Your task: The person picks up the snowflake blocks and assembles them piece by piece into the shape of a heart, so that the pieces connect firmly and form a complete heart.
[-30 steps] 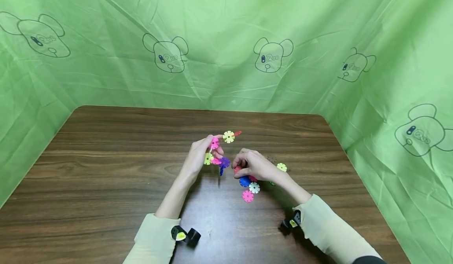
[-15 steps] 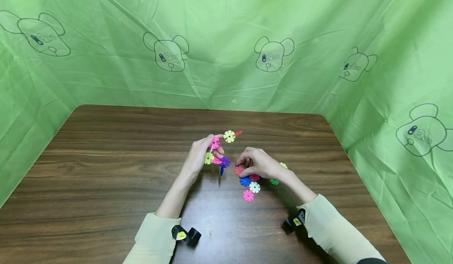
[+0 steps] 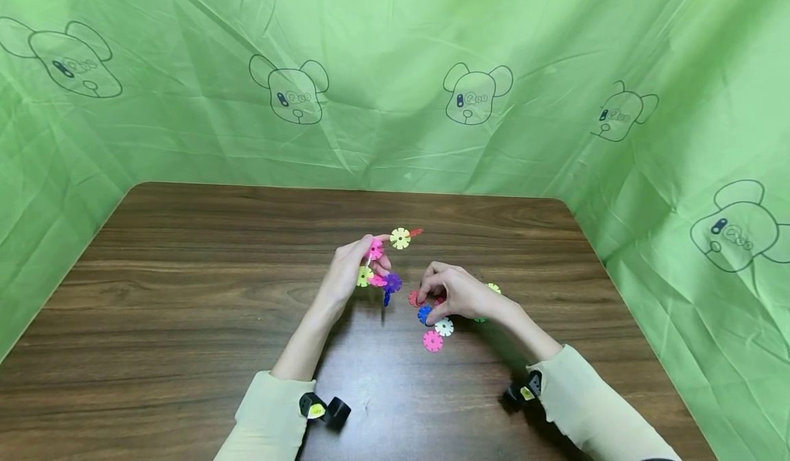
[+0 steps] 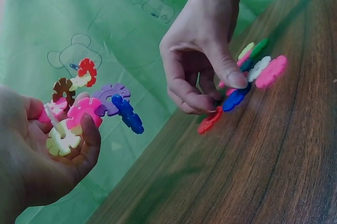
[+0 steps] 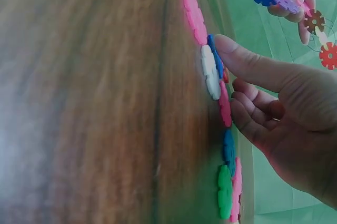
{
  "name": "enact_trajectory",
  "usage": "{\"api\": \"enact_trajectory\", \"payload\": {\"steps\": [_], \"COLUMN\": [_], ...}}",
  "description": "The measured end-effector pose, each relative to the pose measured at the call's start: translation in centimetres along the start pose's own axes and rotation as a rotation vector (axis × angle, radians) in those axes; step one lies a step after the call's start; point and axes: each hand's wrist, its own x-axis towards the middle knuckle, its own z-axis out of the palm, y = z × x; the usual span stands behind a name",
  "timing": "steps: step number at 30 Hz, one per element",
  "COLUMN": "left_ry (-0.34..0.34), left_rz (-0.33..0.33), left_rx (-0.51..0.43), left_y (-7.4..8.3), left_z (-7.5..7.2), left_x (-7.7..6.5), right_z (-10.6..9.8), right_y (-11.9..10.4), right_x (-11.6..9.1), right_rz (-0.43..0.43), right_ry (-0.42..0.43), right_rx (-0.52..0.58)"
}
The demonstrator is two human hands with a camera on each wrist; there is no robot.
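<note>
My left hand [image 3: 345, 269] holds a joined chain of plastic snowflake discs above the table. In the left wrist view, this chain includes a pale yellow disc [image 4: 63, 138], a pink disc [image 4: 84, 112], a purple disc [image 4: 111, 99] and a blue disc [image 4: 128, 114] hanging at one end. A red disc [image 4: 87, 72] tips its other end. My right hand [image 3: 457, 293] is low over loose discs, thumb and fingers apart around a loose blue disc [image 3: 424, 315]. A loose red disc [image 3: 414, 298] lies by its fingertips. Part of the blue disc is hidden under the thumb.
A white disc [image 3: 444, 327] and a pink disc [image 3: 433, 341] lie on the wooden table [image 3: 204, 324] nearer me. Beyond my right wrist are a yellow disc [image 3: 494, 287] and a green disc [image 5: 225, 192]. Green cloth [image 3: 382, 125] hangs around the table.
My right hand has shifted slightly right and towards me, from the loose red disc to the blue one. The red disc stays on the table. My left hand and its chain have barely moved.
</note>
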Motion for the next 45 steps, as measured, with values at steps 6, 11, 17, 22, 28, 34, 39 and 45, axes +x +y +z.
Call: {"api": "enact_trajectory", "payload": {"steps": [6,11,17,22,28,34,39,45], "left_ry": [0.002,-0.002,-0.001,-0.004,-0.015,-0.022,-0.027,-0.030], "left_rz": [0.001,0.005,0.004,-0.004,-0.017,-0.019,-0.006,-0.002], "left_rx": [0.000,0.006,0.006,-0.001,-0.009,-0.012,-0.005,-0.008], "left_y": [0.1,0.1,0.0,0.1,0.2,0.1,0.0,-0.1], "left_z": [0.0,0.1,0.1,0.1,0.1,0.1,0.2,0.2], "left_x": [-0.1,-0.1,0.0,-0.1,-0.1,-0.1,-0.1,0.0], "right_z": [0.3,0.4,0.5,0.6,0.5,0.3,0.0,-1.3], "right_y": [0.1,0.0,0.1,0.1,0.0,0.2,0.4,0.0], "right_x": [-0.2,-0.4,-0.4,-0.3,-0.2,-0.3,-0.4,-0.2], "right_rz": [-0.020,-0.058,-0.052,-0.035,-0.015,-0.008,-0.003,0.069], "right_ry": [0.017,0.035,0.033,0.024,0.013,0.041,0.127,0.253], "right_rx": [-0.007,-0.030,-0.037,-0.025,0.010,0.088,0.190,0.380]}}
